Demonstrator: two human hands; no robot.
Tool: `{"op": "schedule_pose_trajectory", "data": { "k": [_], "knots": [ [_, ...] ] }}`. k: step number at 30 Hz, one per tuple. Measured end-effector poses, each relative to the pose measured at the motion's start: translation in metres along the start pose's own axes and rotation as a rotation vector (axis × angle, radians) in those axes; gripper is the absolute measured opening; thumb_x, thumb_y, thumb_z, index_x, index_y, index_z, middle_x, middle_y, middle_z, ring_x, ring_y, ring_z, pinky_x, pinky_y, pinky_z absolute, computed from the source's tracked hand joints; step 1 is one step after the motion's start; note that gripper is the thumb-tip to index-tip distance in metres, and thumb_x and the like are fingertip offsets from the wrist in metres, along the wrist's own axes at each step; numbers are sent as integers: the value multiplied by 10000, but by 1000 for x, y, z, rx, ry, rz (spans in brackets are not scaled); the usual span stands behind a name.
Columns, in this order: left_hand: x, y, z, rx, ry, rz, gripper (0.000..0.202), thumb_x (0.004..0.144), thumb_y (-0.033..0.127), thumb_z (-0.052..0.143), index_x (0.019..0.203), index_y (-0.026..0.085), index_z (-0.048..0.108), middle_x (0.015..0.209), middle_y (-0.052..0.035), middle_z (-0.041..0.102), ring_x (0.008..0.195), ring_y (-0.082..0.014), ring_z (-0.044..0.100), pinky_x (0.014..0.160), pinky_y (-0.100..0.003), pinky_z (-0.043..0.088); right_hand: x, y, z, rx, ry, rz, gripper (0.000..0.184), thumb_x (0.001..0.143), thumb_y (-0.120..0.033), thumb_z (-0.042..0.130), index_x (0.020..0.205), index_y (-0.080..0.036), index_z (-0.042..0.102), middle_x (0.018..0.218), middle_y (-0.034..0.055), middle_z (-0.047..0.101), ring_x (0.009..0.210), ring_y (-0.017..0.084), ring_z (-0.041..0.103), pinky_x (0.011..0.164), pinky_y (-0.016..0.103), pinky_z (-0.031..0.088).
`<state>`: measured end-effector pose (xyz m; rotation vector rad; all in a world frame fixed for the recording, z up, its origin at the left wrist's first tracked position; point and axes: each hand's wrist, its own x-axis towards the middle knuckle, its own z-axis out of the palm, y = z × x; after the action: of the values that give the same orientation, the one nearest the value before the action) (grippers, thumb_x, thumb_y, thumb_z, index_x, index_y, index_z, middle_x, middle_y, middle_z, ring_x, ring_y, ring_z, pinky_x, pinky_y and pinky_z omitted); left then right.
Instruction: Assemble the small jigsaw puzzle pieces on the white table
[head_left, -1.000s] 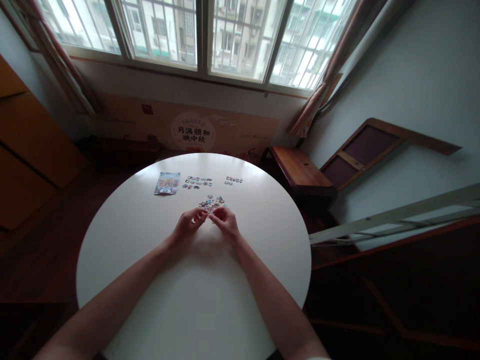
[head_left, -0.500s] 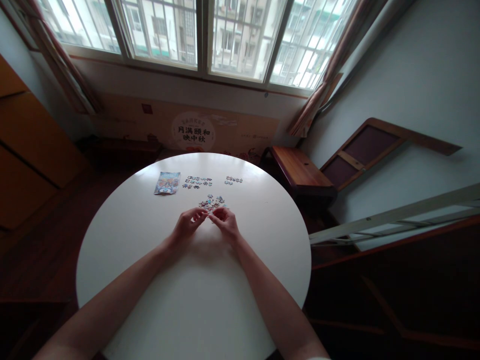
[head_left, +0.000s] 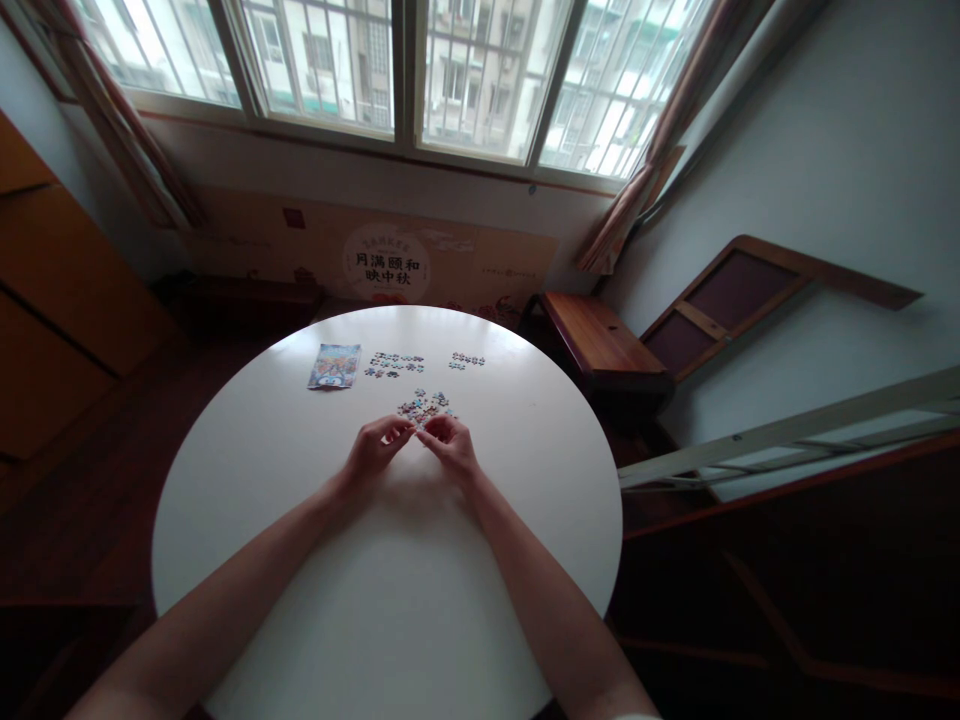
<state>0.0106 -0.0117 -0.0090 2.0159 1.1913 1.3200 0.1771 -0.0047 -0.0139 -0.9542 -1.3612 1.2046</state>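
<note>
Meeting nearly tip to tip in the head view: left hand (head_left: pixel 373 445) and right hand (head_left: pixel 454 447), each grip bunched; can't tell if anything's pinched. Puzzle pile (head_left: pixel 425 409) sits on the tabletop (head_left: pixel 390 590) just beyond the grip, slightly right; right hand's nearer. Ragged heap, no clear long axis; individual directions too small to read.

- One view only: head-worn camera, looking from above the near side of the round table (head_left: pixel 390 600).
- Facing was forward and steeply down; the window (head_left: pixel 406 90) ran across the top, cropped.
- Left hand (head_left: pixel 379 443) and right hand (head_left: pixel 451 443) sat near mid-frame, within arm's reach.
- Field was wide; the bottom edge cut off the near rim.
</note>
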Motion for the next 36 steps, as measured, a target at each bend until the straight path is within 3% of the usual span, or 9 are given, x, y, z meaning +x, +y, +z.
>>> {"op": "schedule_pose_trajectory", "data": {
  "k": [36],
  "knots": [
    [0,0,0,26,12,17,176,831,313,581,838,164,673,698,-15,669,588,-107,576,574,-216,471,0,-1,0,-14,-11,-3,280,668,-394,721,777,-174,585,670,-8,582,566,104,519,523,234,394]
  ]
}}
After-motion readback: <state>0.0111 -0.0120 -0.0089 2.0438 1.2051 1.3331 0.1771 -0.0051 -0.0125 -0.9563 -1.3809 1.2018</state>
